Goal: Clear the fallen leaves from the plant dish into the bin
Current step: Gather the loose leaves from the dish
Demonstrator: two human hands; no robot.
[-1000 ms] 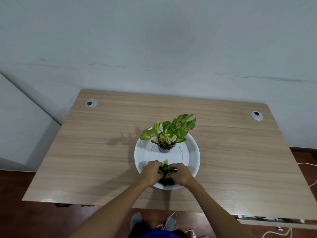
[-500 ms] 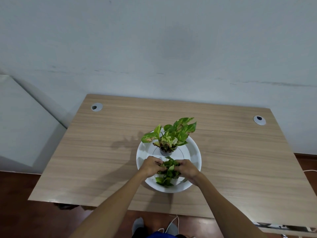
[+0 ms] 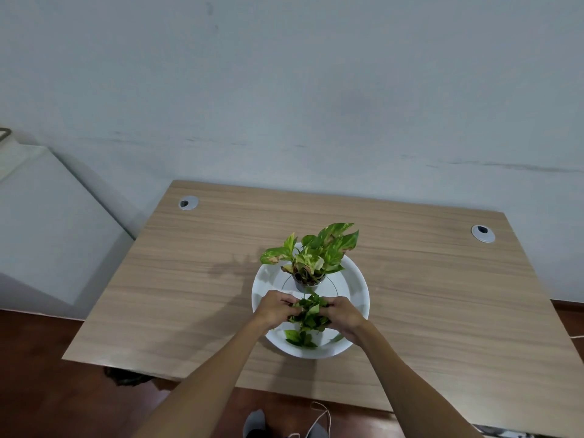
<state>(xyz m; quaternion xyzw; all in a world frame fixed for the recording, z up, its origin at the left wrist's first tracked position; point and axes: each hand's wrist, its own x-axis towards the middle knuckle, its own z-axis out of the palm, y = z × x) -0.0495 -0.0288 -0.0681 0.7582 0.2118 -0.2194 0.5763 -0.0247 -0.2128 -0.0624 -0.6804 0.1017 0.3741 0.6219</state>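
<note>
A round white plant dish (image 3: 354, 279) sits mid-table with a small potted plant (image 3: 311, 257) standing at its back. Between my hands is a bunch of green fallen leaves (image 3: 311, 311), pressed together just above the dish's front half. My left hand (image 3: 276, 308) closes on the bunch from the left and my right hand (image 3: 343, 312) from the right. A few loose leaves (image 3: 298, 338) still lie on the dish floor below the bunch. No bin is in view.
The wooden table (image 3: 177, 295) has two cable grommets, one at the back left (image 3: 188, 202) and one at the back right (image 3: 482, 233). A white wall runs behind it. A pale cabinet (image 3: 47, 222) stands to the left. Cords lie on the dark floor (image 3: 319, 418).
Both hands have lifted the gathered leaves up and slightly back from the dish's front rim; a few leaves dropped out and lie below. The view has tilted, shifting the table lower right.
</note>
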